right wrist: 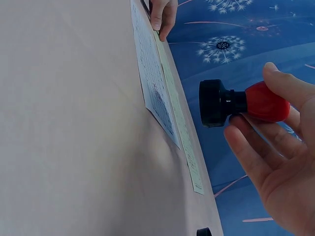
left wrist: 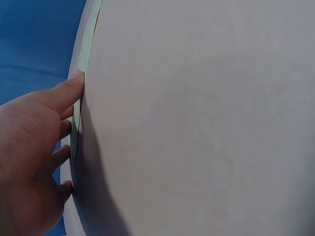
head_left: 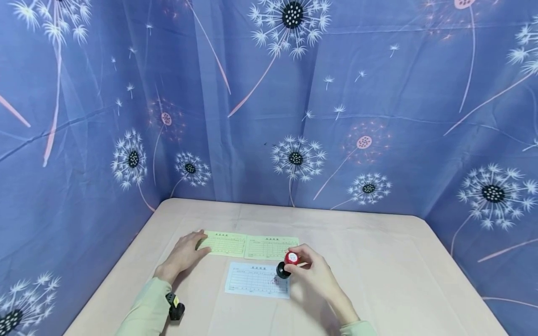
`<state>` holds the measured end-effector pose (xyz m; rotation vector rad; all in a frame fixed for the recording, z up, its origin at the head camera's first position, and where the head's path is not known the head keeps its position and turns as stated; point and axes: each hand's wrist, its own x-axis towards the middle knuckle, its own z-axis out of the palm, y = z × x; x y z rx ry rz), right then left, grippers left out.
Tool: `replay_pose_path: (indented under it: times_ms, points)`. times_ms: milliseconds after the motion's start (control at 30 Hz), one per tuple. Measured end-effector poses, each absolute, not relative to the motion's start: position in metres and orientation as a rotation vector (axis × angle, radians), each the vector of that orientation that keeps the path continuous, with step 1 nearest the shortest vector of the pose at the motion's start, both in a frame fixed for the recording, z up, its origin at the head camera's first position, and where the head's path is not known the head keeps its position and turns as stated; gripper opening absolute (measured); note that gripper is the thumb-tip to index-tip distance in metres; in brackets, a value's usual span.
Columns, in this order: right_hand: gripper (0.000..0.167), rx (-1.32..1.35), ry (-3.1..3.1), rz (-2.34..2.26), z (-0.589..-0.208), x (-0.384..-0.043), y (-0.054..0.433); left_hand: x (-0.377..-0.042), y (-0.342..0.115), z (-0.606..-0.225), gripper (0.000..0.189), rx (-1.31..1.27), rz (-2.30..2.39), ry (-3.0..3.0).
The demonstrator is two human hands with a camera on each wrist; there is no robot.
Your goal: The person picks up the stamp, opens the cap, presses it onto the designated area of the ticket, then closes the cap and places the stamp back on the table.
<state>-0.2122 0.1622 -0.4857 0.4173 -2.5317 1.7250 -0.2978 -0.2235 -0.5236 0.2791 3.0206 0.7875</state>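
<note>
My right hand grips a hand stamp by its red bulb-shaped handle. The stamp's round black base is raised above the right part of a pale blue printed slip. Small red marks show on that slip near the base. Along the far side lie two green printed slips, a left one and a right one, edge to edge. With fingers spread, my left hand touches the left end of the left green slip; in the left wrist view its thumb lies at the paper's edge.
The slips lie on a table with a pale cover. A blue curtain with dandelion prints hangs behind the table and along both sides. A black device is strapped at my left wrist.
</note>
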Motion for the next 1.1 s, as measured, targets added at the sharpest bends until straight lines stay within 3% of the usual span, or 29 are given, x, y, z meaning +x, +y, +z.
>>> replay_pose_path:
  times_ms: [1100]
  points:
    - [0.04,0.494,-2.48,1.739,-0.478,-0.221,0.145,-0.297,-0.221,-0.523,0.056,0.17,0.865,2.979]
